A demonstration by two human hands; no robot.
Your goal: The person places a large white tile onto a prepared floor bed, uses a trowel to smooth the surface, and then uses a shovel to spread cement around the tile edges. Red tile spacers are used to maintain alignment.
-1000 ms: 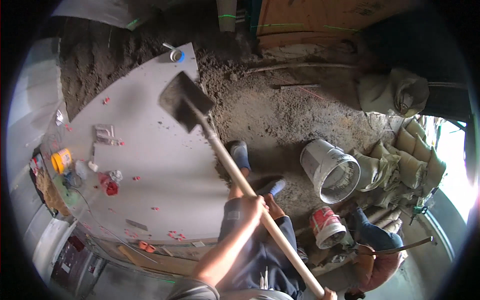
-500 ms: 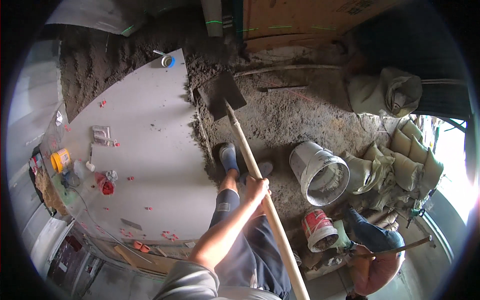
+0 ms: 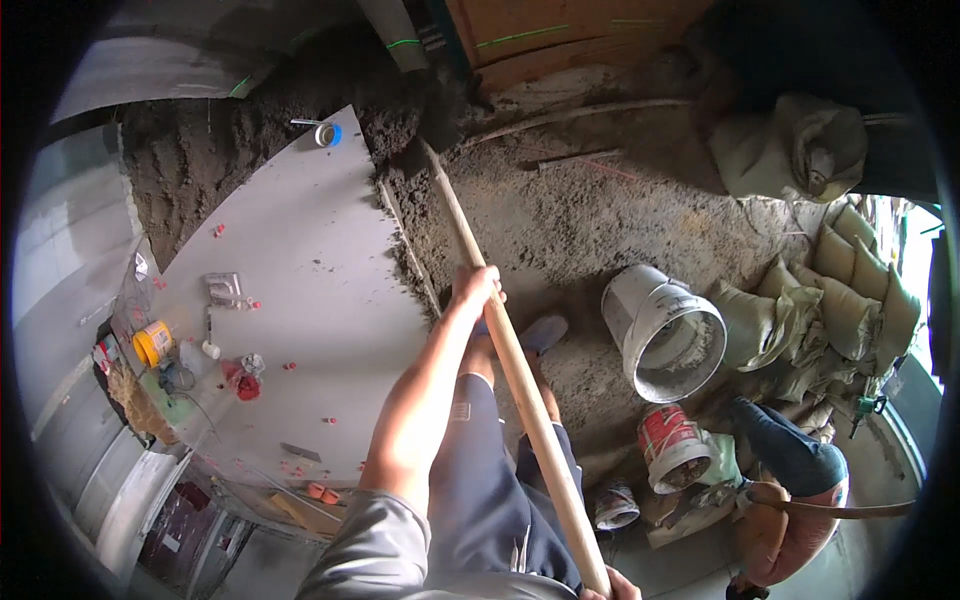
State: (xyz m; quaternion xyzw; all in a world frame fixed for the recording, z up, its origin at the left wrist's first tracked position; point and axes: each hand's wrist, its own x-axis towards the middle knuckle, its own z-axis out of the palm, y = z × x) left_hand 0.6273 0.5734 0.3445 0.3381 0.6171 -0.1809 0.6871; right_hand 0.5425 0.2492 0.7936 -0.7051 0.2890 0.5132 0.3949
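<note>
My left hand (image 3: 478,288) is closed around the long wooden handle of a shovel (image 3: 535,420), about midway along it. Low in the picture, my right hand (image 3: 618,586), partly cut off by the edge, grips the handle's near end. The shovel's blade lies at the far end, mostly lost in the shadow of a dark, damp mortar-like pile (image 3: 390,125). Beside the blade, to the left, is the corner of a large pale tile or slab (image 3: 300,250) with crumbs along its right edge. My feet stand on gritty ground below the handle.
A large whitish bucket (image 3: 640,310), a red-and-white bucket (image 3: 665,440) and stacked sacks (image 3: 850,290) stand to the right. A person (image 3: 800,510) bends low there, beside a long curved bar. On the slab are red clips, a yellow tub (image 3: 152,343) and a blue-rimmed cup (image 3: 327,135).
The shovel has been pushed forward, its blade passing from the bare ground into the dark pile. My left hand has moved forward with it, and my right hand now shows at the lower edge.
</note>
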